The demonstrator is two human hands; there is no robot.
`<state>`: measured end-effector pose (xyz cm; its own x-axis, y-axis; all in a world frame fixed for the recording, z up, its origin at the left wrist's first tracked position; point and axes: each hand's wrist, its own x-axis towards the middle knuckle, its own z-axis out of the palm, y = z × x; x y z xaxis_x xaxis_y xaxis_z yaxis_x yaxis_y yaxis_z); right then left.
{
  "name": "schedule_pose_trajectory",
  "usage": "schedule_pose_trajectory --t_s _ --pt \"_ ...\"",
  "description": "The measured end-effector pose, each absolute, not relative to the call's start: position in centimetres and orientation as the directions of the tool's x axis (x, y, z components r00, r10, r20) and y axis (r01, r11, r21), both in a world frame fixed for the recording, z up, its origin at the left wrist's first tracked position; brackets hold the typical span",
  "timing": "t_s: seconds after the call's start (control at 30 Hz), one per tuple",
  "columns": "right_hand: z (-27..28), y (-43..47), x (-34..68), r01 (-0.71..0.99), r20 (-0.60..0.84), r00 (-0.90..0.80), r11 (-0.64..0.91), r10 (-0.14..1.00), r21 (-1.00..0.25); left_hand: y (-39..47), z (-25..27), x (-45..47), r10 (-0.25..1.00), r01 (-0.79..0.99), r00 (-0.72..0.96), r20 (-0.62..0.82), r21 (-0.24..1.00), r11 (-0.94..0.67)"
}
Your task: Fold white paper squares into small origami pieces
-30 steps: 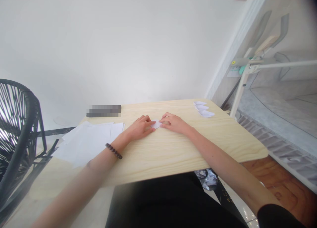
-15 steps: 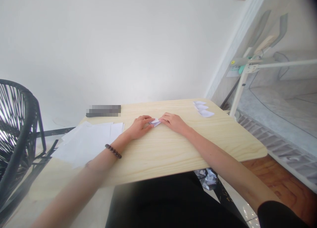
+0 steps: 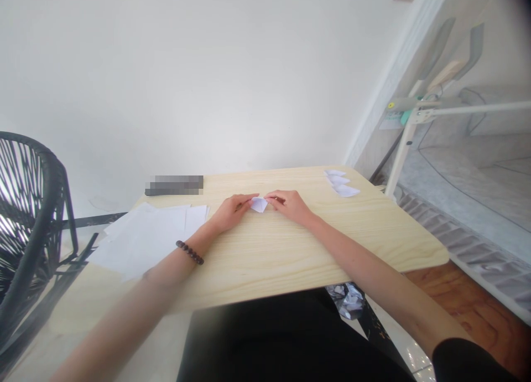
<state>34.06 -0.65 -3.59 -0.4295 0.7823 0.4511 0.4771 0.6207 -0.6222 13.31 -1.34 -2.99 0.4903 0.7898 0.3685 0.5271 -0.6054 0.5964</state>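
A small folded piece of white paper (image 3: 259,205) is held between my two hands, over the middle of the light wooden table (image 3: 265,266). My left hand (image 3: 233,211) pinches its left corner between thumb and fingers. On the opposite corner, my right hand (image 3: 288,206) has a similar pinch. The paper tapers to a point toward me, and its finer creases are too small to make out. A dark bead bracelet (image 3: 189,252) circles my left wrist.
Loose white sheets (image 3: 153,235) lie at the table's left. Several folded paper pieces (image 3: 346,190) sit at the back right. A dark blurred-out object (image 3: 174,186) rests by the wall. A black woven chair (image 3: 52,166) stands left, a white metal frame (image 3: 401,155) right.
The folded paper has been tilted up, so its pointed face now shows toward me. My fingers have shifted to its upper corners. The other papers have stayed in place.
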Motion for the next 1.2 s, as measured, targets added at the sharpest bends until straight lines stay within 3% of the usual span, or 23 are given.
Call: schedule_pose_trajectory --t_s 0.17,0.47,1.2 --pt "-3.56 -0.61 34.05 0.421 0.436 -0.342 0.551 0.832 -0.720 -1.57 -2.89 13.53 0.814 0.427 0.450 0.366 0.712 -0.557" --pt "-3.51 -0.92 33.89 0.390 0.438 -0.332 0.545 0.835 -0.743 -1.39 -3.24 13.38 0.844 0.249 0.448 0.295 0.866 -0.434" --pt "-3.15 -1.27 33.67 0.346 0.469 -0.345 0.575 0.813 -0.741 -1.52 -2.89 13.89 0.870 0.105 0.402 0.285 0.930 -0.353"
